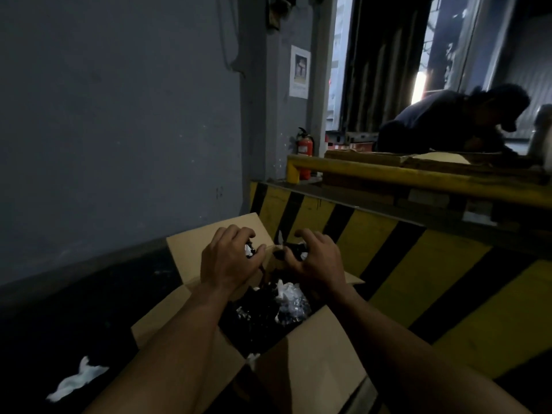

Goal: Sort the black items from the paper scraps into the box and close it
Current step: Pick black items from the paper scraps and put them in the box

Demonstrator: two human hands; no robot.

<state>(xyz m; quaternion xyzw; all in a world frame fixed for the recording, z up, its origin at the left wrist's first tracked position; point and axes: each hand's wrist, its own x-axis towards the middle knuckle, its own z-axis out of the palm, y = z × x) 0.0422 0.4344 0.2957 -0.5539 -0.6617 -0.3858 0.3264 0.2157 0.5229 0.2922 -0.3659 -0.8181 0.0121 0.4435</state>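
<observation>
An open cardboard box [313,354] sits on the dark floor with its flaps spread. Inside lies a heap of black items [257,318] mixed with white paper scraps [286,291]. Both hands hover above the far side of the box. My left hand [230,261] has its fingers curled around a small clump of black and white material. My right hand [316,258] grips a black item [294,251] between thumb and fingers. What lies deeper in the box is hidden in shadow.
A white paper scrap [76,379] lies on the floor left of the box. A yellow-and-black striped barrier [388,249] runs along the right. Behind it, a yellow rail [388,174], a red fire extinguisher [305,150] and a bending person [448,121]. Grey wall at left.
</observation>
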